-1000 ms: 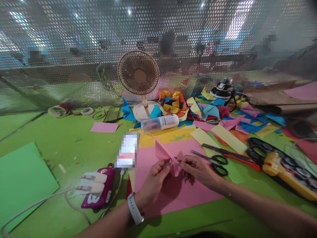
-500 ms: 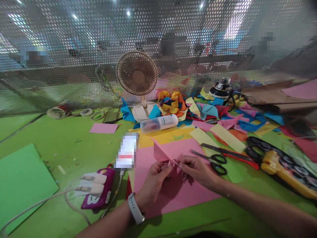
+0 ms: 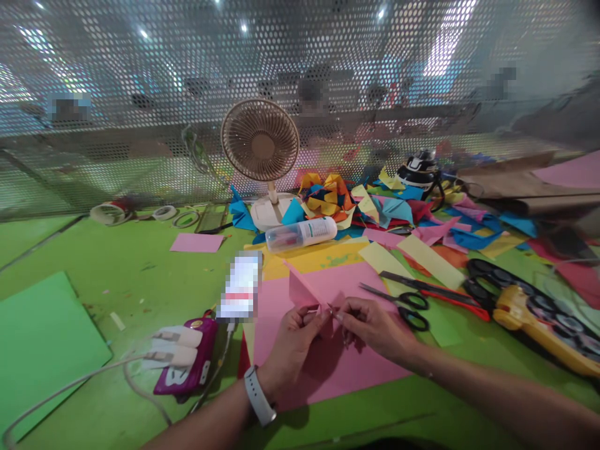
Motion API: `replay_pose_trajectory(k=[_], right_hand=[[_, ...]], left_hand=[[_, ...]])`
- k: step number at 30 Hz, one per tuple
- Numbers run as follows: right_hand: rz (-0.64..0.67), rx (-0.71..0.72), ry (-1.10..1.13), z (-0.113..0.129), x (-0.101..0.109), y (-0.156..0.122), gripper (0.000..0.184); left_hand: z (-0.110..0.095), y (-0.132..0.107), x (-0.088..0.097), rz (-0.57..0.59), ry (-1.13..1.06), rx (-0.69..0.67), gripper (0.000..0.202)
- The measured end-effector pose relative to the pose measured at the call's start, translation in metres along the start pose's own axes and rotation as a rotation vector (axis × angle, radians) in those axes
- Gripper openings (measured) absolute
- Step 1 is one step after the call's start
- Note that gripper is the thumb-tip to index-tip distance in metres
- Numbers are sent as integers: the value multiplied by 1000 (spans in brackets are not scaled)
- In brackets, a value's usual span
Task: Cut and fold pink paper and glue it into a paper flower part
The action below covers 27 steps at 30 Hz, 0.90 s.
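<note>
A piece of folded pink paper [image 3: 301, 287] is pinched between both hands, one pointed flap standing up to the left. My left hand [image 3: 300, 334], with a pale watch strap on the wrist, is closed on its lower edge. The fingertips of my right hand [image 3: 368, 325] are shut on a small tip of the same paper, close to the left fingers. Beneath the hands lies a flat pink sheet [image 3: 276, 300]. Black-handled scissors [image 3: 412, 311] rest just right of my right hand. Finger pads hide part of the folds.
A clear bottle [image 3: 301, 234] lies before a small fan [image 3: 262, 147]. Colourful folded papers [image 3: 389, 209] heap at the back. A lit phone [image 3: 240, 284] and a purple power block [image 3: 190, 362] with cables stand left. A utility knife [image 3: 454, 301] and a yellow-and-black tool [image 3: 539, 319] lie right.
Both hands stay almost in place. The paper's upright flap has tipped slightly to the left, and the right fingers have shifted a little at the tip.
</note>
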State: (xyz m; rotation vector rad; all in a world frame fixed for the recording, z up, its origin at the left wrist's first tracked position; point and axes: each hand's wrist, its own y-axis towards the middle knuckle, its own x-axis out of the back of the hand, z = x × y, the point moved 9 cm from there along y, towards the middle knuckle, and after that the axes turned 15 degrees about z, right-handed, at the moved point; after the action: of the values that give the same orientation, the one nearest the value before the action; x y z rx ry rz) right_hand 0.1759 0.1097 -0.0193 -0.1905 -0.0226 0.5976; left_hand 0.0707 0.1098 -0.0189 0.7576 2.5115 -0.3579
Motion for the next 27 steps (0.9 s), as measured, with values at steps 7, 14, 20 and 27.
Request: replay_pose_trajectory(k=[7, 14, 20, 27], right_hand=[[-17, 10, -21, 6, 0, -2, 33], [-16, 19, -11, 8, -1, -2, 32], [-28, 19, -15, 7, -1, -2, 33], [-19, 33, -26, 7, -1, -2, 34]], left_hand=[[-1, -1, -2, -4, 8, 0, 20], [1, 0, 1, -8, 15, 17, 19], [-2, 1, -1, 17, 41, -8, 22], [0, -1, 2, -18, 43, -1, 20]])
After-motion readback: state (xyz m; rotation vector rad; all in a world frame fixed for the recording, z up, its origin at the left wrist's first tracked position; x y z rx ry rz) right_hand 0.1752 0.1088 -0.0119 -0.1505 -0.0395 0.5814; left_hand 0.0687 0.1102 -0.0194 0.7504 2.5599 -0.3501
